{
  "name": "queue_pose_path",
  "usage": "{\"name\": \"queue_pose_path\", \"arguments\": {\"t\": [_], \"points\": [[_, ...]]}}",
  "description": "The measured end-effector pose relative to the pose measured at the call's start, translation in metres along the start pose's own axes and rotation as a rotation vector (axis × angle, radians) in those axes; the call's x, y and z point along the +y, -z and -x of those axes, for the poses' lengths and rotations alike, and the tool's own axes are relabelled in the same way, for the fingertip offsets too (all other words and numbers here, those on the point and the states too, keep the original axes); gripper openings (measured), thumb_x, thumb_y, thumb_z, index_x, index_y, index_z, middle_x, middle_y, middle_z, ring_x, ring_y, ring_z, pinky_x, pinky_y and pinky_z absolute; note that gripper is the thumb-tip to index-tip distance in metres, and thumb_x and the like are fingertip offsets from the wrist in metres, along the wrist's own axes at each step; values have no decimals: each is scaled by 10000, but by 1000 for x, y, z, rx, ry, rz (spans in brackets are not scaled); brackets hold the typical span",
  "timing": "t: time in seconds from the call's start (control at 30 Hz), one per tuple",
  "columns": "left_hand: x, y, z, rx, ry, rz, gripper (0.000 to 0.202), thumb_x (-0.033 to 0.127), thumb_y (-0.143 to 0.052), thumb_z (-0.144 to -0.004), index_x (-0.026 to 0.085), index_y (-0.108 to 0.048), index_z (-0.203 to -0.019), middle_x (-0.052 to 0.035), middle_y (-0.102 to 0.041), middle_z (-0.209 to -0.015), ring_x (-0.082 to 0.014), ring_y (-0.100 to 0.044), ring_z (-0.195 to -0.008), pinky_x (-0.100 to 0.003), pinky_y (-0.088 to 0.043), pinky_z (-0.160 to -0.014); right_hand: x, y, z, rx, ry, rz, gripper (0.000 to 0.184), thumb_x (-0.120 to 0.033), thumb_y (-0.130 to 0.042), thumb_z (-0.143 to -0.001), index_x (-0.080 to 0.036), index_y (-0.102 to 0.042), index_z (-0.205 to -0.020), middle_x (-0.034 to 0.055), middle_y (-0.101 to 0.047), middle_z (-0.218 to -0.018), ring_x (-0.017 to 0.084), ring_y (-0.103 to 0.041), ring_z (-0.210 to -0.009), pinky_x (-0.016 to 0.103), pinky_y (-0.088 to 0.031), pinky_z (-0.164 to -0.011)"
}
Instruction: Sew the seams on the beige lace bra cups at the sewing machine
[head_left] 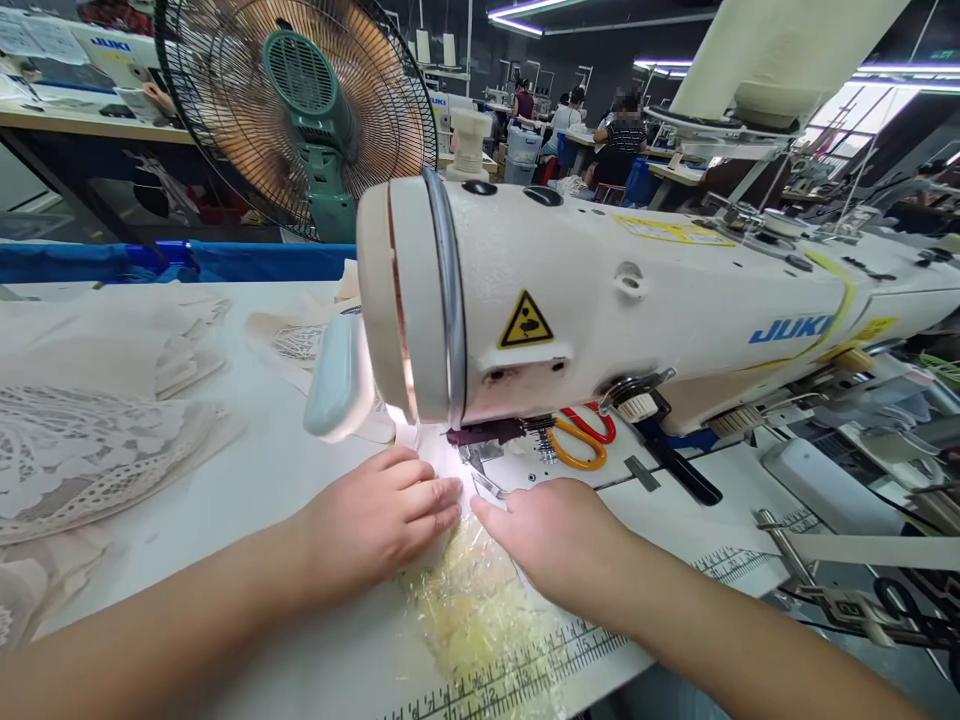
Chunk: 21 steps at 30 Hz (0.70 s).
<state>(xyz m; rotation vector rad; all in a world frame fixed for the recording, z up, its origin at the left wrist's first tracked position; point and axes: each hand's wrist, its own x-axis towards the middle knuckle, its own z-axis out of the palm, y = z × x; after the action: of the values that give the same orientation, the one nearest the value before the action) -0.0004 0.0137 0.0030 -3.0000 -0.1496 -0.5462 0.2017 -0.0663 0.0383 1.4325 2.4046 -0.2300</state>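
A white JUKI sewing machine (540, 280) spans the view, its needle area brightly lit. Pale fabric (444, 458) lies under the needle end, partly washed out by the light. My left hand (390, 505) rests on it palm down, fingers lying close together, thumb hidden. Just right of it, my right hand (559, 535) is closed at the fabric's edge beside a metal guide (487, 482); its lower fingers are hidden. Yellowed clear tape (472, 610) covers the table below both hands.
Lace-trimmed cream pieces (97, 440) lie at left. Orange-handled scissors (581, 445) and a red-handled pair (600, 420) sit behind the needle. A printed ruler (525, 675) runs along the front edge. A large fan (300, 100) stands behind; people work at far tables.
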Motion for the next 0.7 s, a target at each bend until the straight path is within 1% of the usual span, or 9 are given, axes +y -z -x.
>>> {"name": "queue_pose_path", "arguments": {"t": [0.17,0.23,0.3,0.4,0.5,0.57,0.63,0.7], "points": [[-10,6,-4,-12,-41,-73,302,122,-374,-943,194,-662,-998,-9,-710,-1010,-169,-570,-818,-345,-386,-809,-10,16,-10,-205,-100,33,837,-147,-651,-680,-160,-298,-1439,64,-682,-710,183,-604,-562,249,-299,-436],[-13,8,-6,-28,-38,-94,313,128,-366,-951,207,-667,-986,5,-715,-1001,-158,-578,-821,-330,-385,-806,-15,24,-15,-277,-134,45,954,-178,-691,-645,-160,-214,-1471,67,-698,-715,196,-613,-573,255,-338,-448],[-17,9,-5,-18,-37,-126,325,134,-355,-957,215,-669,-982,10,-716,-1011,-156,-581,-821,-323,-381,-775,-20,29,-21,-326,-169,43,1026,-195,-719,-613,-146,-174,-1481,77,-705,-703,216,-623,-575,275,-383,-469],[-23,5,-3,6,-54,-183,330,123,-352,-953,211,-669,-982,4,-711,-1044,-159,-585,-807,-324,-370,-697,-25,30,-30,-344,-240,7,1036,-171,-744,-567,-112,-231,-1466,90,-693,-624,247,-625,-537,312,-431,-483],[-30,1,-1,-9,-62,-225,326,114,-360,-945,201,-668,-1005,-10,-709,-1058,-155,-594,-780,-321,-378,-661,-28,27,-33,-314,-268,-9,1037,-117,-746,-535,-101,-267,-1454,94,-686,-586,254,-615,-501,325,-441,-467],[-33,-1,0,-25,-60,-242,307,113,-386,-934,199,-669,-1018,-22,-708,-1060,-155,-605,-813,-314,-397,-681,-29,27,-31,-295,-255,-24,1044,-98,-734,-543,-84,-240,-1462,110,-694,-613,265,-625,-519,333,-447,-467],[-35,-2,1,-35,-48,-257,293,109,-413,-919,206,-669,-1025,-29,-705,-1069,-160,-609,-876,-312,-417,-739,-30,27,-27,-301,-237,-44,1054,-81,-722,-550,-58,-201,-1467,134,-702,-669,273,-640,-561,340,-461,-483],[-37,-3,1,-29,-37,-271,300,97,-421,-905,207,-667,-1035,-32,-704,-1073,-167,-609,-915,-316,-428,-796,-31,24,-20,-307,-218,-60,1035,-73,-698,-581,-57,-171,-1472,156,-706,-757,267,-651,-620,338,-477,-512]]}}
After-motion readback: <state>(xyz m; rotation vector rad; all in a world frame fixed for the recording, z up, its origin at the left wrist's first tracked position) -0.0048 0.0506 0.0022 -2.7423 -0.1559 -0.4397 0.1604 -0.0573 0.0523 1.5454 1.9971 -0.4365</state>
